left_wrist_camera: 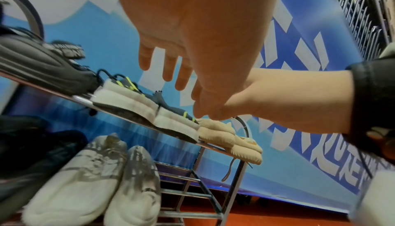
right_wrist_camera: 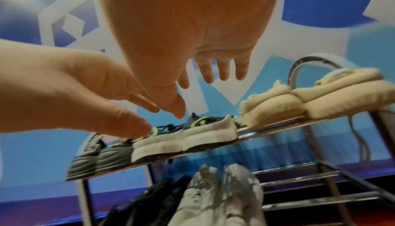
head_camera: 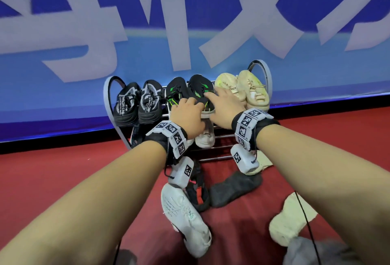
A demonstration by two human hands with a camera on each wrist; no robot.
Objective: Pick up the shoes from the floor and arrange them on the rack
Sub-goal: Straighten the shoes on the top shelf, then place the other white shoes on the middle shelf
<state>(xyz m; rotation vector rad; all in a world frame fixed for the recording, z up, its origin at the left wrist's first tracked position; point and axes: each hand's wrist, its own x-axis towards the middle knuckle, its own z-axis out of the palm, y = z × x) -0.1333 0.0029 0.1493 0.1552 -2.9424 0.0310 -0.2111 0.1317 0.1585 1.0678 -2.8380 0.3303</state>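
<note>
Black-green pair [head_camera: 191, 91]: rack [head_camera: 263, 72] top tier, centre | left hand [head_camera: 185, 115], right hand [head_camera: 223, 106]: fingers loose above it, holding nothing | advice: square heels | floor: white shoe [head_camera: 185, 218] waits

Rack [head_camera: 108, 104]: top tier filled end to end by six shoes; lower tier's right bars [head_camera: 221, 148] bare; white shoe [head_camera: 185, 216] on floor in front.

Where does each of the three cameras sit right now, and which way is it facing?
Head: above, looking down and forward at the rack; both forearms, left hand and right hand show.
Left wrist: under the left palm, facing along the open fingers toward the top shelf.
Right wrist: under the right palm, facing likewise.
All three share the black-and-green shoes and beige shoes.
</note>
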